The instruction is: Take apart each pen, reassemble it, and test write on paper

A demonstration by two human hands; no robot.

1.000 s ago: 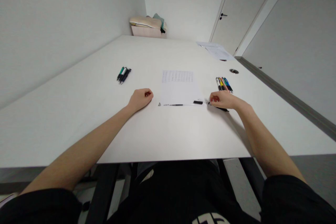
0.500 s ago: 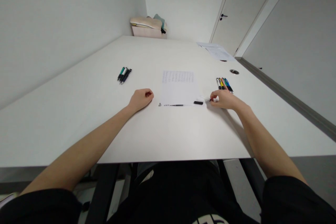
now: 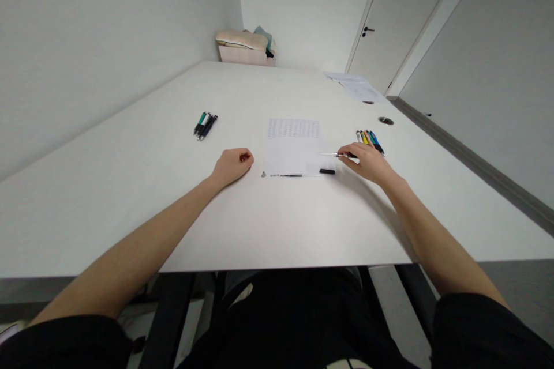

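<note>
Between the thumb and fingers of my right hand (image 3: pixel 359 160), a slim pen barrel (image 3: pixel 331 154) is pinched; its clear end points left over the paper's right edge and its dark end is near my fingers. My left hand (image 3: pixel 232 164) rests on the table in a loose fist, left of the printed sheet (image 3: pixel 289 153), with nothing seen in it. Along the sheet's lower edge lie a small grey pen tip (image 3: pixel 264 174), a small spring (image 3: pixel 274 175), an ink refill (image 3: pixel 294 176) and a short black grip sleeve (image 3: pixel 327 171).
Several pens (image 3: pixel 205 125) lie bunched at the left. Another row of coloured pens (image 3: pixel 367 137) sits just beyond my right hand. Farther back are loose papers (image 3: pixel 359 87), a round table grommet (image 3: pixel 386 120) and a box with folded cloth (image 3: pixel 242 55).
My right hand has shifted slightly left and away from me, and the pen barrel, blurred before, now shows across the sheet's right edge. My left hand stays put.
</note>
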